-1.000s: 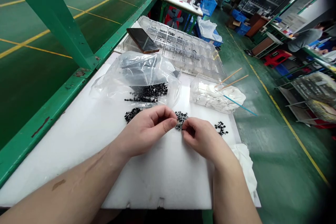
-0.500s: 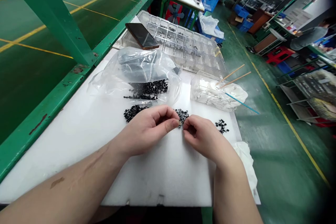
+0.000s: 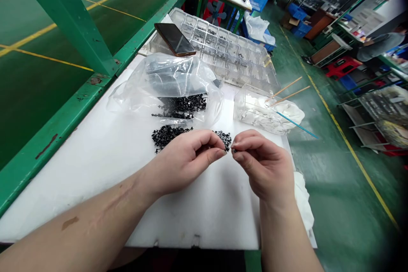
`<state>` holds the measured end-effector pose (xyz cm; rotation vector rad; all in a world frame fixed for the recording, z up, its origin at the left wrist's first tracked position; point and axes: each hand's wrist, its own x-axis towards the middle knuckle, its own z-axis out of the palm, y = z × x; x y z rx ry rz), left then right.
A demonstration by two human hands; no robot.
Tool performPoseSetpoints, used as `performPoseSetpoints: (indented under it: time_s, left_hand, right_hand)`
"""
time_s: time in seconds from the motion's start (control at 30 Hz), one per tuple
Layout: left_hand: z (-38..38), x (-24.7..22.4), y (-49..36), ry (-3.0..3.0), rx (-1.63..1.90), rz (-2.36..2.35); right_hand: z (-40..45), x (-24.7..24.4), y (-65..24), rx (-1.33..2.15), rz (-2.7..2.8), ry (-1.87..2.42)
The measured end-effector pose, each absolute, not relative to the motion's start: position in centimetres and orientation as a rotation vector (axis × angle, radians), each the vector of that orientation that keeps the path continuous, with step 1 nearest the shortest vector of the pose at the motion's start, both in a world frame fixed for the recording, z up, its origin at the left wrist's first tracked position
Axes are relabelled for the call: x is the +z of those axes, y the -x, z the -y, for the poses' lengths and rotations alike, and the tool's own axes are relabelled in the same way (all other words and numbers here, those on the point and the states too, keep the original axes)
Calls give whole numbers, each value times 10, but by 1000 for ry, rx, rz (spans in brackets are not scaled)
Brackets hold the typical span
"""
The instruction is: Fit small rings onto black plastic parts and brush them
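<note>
Right hand: your right hand [image 3: 267, 168] is raised just above the worktop, thumb and fingertips pinching a small dark part [image 3: 234, 150], of which only a sliver shows.
Left hand: your left hand [image 3: 188, 159] faces it, thumb and forefinger drawn together at the tips; you cannot tell from this view whether anything sits between them.
Gap: your two sets of fingertips are near each other but apart.
Ring pile: small ring-shaped parts [image 3: 223, 137] lie on the worktop just beyond your fingertips, partly covered by them.
Black pile: a heap of loose black parts [image 3: 167, 136] lies behind your left hand, to the left of the rings.
Bag: a clear plastic bag [image 3: 175, 77] slumps beyond that heap, with more black pieces [image 3: 188, 105] showing at its near side.
Phone: a dark phone [image 3: 175, 39] rests at a slant over the left part of the compartment tray [image 3: 267, 75], some of whose cells hold small parts.
Box: a clear box [image 3: 239, 108] to your right holds crumpled white material [image 3: 283, 114]; two wooden sticks [image 3: 287, 90] and a blue stick [image 3: 296, 124] jut out to the right.
Worktop: the white surface [image 3: 191, 216] lies beneath both your hands, with white cloth [image 3: 304, 204] beside your right forearm.
</note>
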<state>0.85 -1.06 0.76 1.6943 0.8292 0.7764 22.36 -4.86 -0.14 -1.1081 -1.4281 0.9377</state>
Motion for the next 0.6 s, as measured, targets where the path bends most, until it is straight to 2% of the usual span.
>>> performPoseSetpoints:
  time_s: [0.37,0.6]
  left_hand:
    - [11,7,-8,-1768,799,-804]
    - [9,0,-7,-1929,876,-750]
  right_hand:
    - [48,-2,-224,910,1543,1156]
    - [45,-1,-225,1255,1441,1228]
